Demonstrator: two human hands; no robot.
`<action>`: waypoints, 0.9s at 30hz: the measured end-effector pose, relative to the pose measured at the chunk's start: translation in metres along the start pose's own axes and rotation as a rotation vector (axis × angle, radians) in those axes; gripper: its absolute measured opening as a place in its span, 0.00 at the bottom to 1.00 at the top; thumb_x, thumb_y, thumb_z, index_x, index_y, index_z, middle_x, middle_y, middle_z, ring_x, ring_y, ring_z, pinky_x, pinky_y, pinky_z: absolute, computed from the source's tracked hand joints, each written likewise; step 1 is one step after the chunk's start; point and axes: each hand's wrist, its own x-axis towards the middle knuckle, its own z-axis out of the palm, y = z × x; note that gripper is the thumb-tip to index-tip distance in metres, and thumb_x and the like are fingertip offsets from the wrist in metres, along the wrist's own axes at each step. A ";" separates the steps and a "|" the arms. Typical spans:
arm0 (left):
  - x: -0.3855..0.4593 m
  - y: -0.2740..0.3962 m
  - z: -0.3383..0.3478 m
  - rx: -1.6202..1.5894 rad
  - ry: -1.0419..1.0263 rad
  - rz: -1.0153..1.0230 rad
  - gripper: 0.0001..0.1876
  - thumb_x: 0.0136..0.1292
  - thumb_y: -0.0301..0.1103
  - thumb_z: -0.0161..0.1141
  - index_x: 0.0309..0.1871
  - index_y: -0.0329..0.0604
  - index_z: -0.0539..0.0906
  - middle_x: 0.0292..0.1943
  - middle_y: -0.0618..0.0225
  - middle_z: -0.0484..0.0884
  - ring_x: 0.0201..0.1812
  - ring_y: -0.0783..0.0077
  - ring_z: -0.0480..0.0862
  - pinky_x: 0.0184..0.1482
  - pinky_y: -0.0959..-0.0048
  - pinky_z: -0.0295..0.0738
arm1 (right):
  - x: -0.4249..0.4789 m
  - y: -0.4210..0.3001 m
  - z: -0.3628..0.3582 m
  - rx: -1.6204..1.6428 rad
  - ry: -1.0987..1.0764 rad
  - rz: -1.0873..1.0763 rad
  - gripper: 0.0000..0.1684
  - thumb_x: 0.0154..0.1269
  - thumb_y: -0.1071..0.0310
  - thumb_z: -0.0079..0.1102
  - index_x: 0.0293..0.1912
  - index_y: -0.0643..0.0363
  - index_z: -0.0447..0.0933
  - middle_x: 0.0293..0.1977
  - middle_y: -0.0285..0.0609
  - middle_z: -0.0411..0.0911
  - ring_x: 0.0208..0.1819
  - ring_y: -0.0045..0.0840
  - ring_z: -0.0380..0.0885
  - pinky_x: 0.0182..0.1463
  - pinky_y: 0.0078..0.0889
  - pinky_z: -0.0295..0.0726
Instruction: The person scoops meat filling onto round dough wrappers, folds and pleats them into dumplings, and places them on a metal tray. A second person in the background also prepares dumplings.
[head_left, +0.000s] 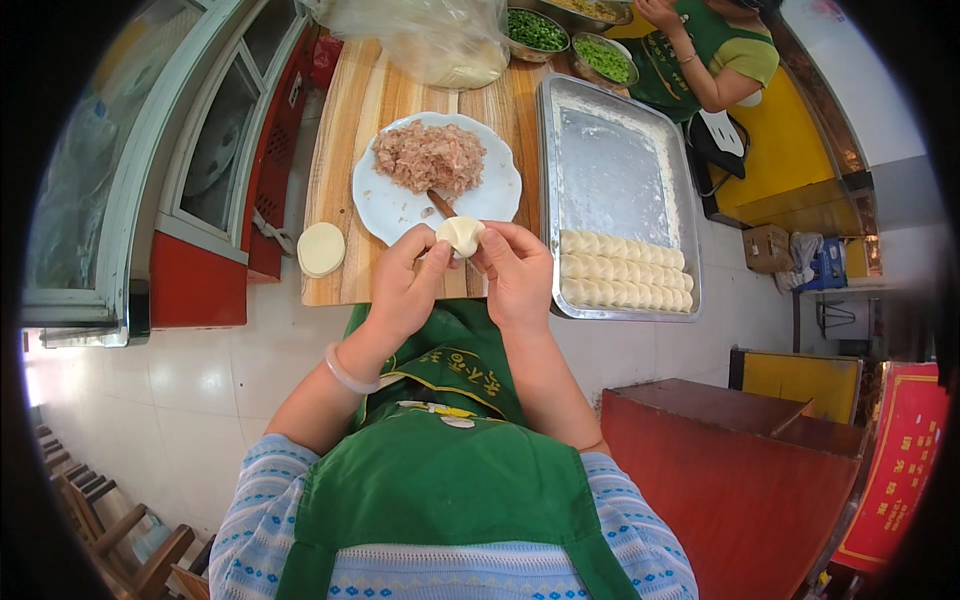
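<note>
Between my two hands is a pale dumpling (460, 235), its wrapper folded over. My left hand (409, 281) pinches its left side with thumb and fingers, and my right hand (516, 274) grips the right side. Just beyond them a white scalloped plate (487, 199) bears a mound of minced meat filling (431, 155). A brown wooden stick or handle (441, 203) rests on the plate, its lower end hidden behind the dumpling. Left of my hands lies a small stack of round dough wrappers (321, 249). Rows of folded dumplings (625, 271) fill the near end of a metal tray (619, 161).
The wooden table (337, 150) ends just in front of my apron. At its far side are a plastic bag (450, 45) and bowls of chopped greens (536, 34). Another person (712, 60) in a green apron is at the far right. A red-based glass cabinet (199, 277) stands left.
</note>
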 end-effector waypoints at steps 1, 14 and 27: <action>-0.001 0.001 0.003 -0.065 0.037 -0.023 0.11 0.68 0.34 0.49 0.34 0.36 0.75 0.29 0.70 0.75 0.30 0.80 0.73 0.36 0.80 0.68 | -0.001 0.000 0.003 0.099 0.031 0.084 0.07 0.60 0.75 0.59 0.37 0.69 0.77 0.31 0.40 0.78 0.32 0.18 0.75 0.37 0.18 0.74; 0.010 -0.007 -0.009 -0.595 -0.113 0.015 0.11 0.66 0.35 0.54 0.29 0.41 0.70 0.29 0.68 0.75 0.27 0.76 0.74 0.32 0.79 0.70 | -0.008 -0.010 0.012 0.026 -0.026 0.028 0.07 0.59 0.75 0.60 0.35 0.70 0.78 0.29 0.41 0.79 0.31 0.20 0.78 0.36 0.19 0.76; 0.018 -0.011 -0.032 0.062 -0.235 0.034 0.10 0.61 0.36 0.59 0.35 0.38 0.75 0.30 0.70 0.75 0.35 0.78 0.75 0.40 0.78 0.71 | 0.000 0.003 -0.004 -0.304 -0.094 -0.072 0.04 0.52 0.78 0.64 0.31 0.67 0.80 0.28 0.36 0.74 0.32 0.16 0.72 0.36 0.19 0.69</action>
